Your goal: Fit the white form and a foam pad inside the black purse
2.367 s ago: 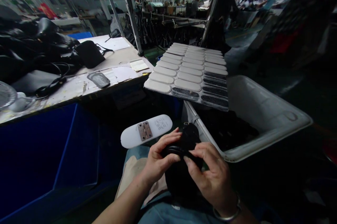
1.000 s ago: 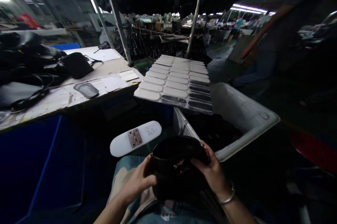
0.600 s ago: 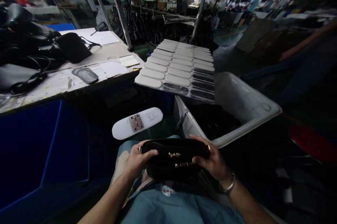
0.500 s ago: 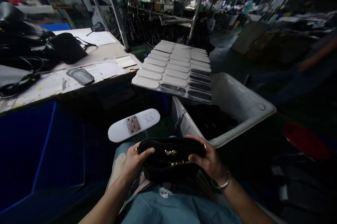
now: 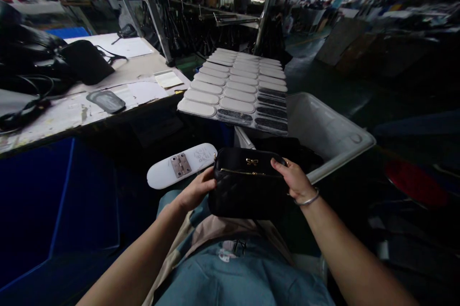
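A black handbag [image 5: 247,195] with a gold bow and a gold zip across its front is held up over my lap, its front face turned to me. My left hand [image 5: 197,189] grips its left side, thumb on the near face and the other fingers hidden behind. At the upper right corner my right hand [image 5: 293,176] pinches the bag, thumb in front. Just left of the bag lies a white oval board [image 5: 161,170] with a metal hinge and handwriting on it.
Beyond the bag, a panel of pale and black oval pieces [image 5: 239,92] rests over a grey bin [image 5: 332,138] with dark contents. A worktable [image 5: 143,64] with black bags and a grey oval piece [image 5: 107,101] stands left, above a blue bin [image 5: 89,200]. A red round seat [image 5: 415,182] is at right.
The bag has moved up and to the right and tilted, so its quilted front and zip now show fully. Both hands moved with it. The person walking at right has left the view.
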`<state>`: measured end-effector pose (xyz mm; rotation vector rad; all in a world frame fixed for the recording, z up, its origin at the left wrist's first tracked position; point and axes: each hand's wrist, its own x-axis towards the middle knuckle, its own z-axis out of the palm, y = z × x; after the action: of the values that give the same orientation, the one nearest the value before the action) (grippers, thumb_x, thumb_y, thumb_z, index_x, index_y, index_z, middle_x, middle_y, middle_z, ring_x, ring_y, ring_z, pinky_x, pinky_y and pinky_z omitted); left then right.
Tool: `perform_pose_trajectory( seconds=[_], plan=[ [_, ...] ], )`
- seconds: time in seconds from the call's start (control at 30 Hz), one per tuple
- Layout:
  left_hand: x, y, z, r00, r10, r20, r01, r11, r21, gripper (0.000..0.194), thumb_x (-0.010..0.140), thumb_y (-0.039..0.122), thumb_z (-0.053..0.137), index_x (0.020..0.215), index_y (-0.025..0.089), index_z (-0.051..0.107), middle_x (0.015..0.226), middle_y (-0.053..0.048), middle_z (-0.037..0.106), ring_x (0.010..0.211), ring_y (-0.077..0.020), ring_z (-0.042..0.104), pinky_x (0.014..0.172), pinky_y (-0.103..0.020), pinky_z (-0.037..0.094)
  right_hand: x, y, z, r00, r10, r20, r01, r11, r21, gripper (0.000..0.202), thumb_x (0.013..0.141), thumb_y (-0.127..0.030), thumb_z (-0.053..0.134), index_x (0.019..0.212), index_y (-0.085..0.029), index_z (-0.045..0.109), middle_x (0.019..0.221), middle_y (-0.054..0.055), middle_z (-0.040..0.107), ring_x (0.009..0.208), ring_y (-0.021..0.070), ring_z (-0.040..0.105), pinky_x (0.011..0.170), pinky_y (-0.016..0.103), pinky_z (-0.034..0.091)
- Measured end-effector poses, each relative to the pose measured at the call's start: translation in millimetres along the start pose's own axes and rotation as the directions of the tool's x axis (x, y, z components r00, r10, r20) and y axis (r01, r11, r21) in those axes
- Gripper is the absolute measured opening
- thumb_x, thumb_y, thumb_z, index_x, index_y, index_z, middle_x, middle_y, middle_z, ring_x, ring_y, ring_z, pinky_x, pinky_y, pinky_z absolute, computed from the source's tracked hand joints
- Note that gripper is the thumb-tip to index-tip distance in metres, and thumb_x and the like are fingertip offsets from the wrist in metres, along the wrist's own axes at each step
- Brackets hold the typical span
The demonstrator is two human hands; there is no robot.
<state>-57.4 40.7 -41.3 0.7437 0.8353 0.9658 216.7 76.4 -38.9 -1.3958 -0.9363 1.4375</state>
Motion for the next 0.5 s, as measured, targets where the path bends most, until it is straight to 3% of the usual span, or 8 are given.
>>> perform_pose_trajectory(
  seconds=[0.1, 0.27, 0.4, 0.5],
  plan=[
    [2, -14, 1.0, 0.996, -0.086, -0.033, 0.087, 0.994, 0.061, 0.056, 0.057, 0.03, 0.085, 0.105, 0.012, 0.064, 0.106, -0.011, 0.068, 0.1, -0.027, 0.063, 0.086, -0.033, 0.049, 10, 1, -5, 0.995, 0.095, 0.012, -0.096, 0.994, 0.045, 0.037, 0.058, -0.046, 0.08, 0.077, -0.019, 0.063, 0.068, 0.0, 0.07, 0.061, 0.0175, 0.064, 0.061, 0.031, 0.052],
    [7, -31, 1.4, 0.977, -0.159, -0.143, 0.162, 0.987, 0.012, 0.042, 0.069, 0.032, 0.077, 0.101, 0.009, 0.062, 0.09, -0.012, 0.071, 0.073, -0.0203, 0.068, 0.069, -0.029, 0.054, 16, 6, -4, 0.977, 0.187, 0.107, -0.197, 0.976, 0.093, 0.037, 0.068, -0.05, 0.073, 0.084, -0.017, 0.066, 0.076, 0.006, 0.073, 0.067, 0.0217, 0.069, 0.065, 0.035, 0.056],
    [8, -31, 0.2, 0.968, -0.18, -0.174, 0.176, 0.984, -0.039, 0.041, 0.069, 0.03, 0.077, 0.101, 0.01, 0.062, 0.089, -0.012, 0.071, 0.072, -0.0205, 0.068, 0.068, -0.029, 0.055, 4, 12, -13, 0.968, 0.158, 0.196, -0.187, 0.972, 0.139, 0.048, 0.073, -0.056, 0.066, 0.107, -0.022, 0.063, 0.097, 0.005, 0.073, 0.091, 0.0221, 0.069, 0.081, 0.036, 0.055],
    [10, -35, 2.7, 0.963, -0.179, -0.202, 0.169, 0.984, -0.063, 0.039, 0.068, 0.028, 0.077, 0.099, 0.01, 0.062, 0.085, -0.01, 0.071, 0.069, -0.0191, 0.068, 0.065, -0.028, 0.054, -11, 24, -22, 0.96, 0.18, 0.216, -0.212, 0.967, 0.14, 0.054, 0.069, -0.045, 0.075, 0.116, -0.026, 0.059, 0.105, 0.004, 0.071, 0.097, 0.0214, 0.067, 0.086, 0.036, 0.054]
  ],
)
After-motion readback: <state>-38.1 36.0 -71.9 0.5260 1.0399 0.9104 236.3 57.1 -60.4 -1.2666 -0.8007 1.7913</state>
